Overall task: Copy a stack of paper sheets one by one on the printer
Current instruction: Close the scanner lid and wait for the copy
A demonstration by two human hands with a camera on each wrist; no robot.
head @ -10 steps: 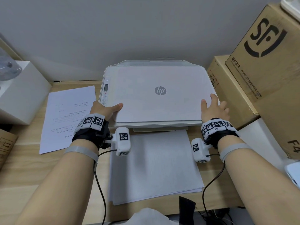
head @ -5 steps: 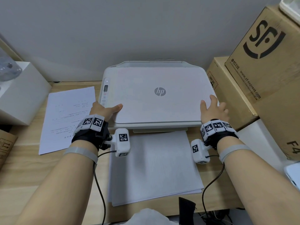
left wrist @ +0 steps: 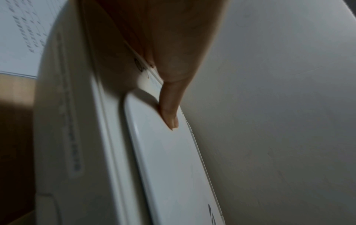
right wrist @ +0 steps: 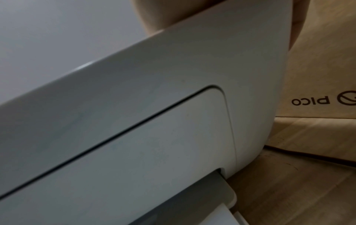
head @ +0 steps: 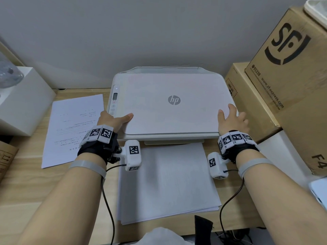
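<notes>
Hands rest at the printer lid's (head: 173,103) front corners: left hand (head: 113,120) with thumb on top and fingers hidden, right hand (head: 231,121) with fingers spread flat.

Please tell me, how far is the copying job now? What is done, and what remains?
Done, apparently: one printed sheet lies on the desk left of the printer. In hand: the left hand and right hand rest at the front corners of the closed lid, thumbs on top. Left: the stack of paper in front looks thick; whether a sheet lies under the lid cannot be seen.
</notes>
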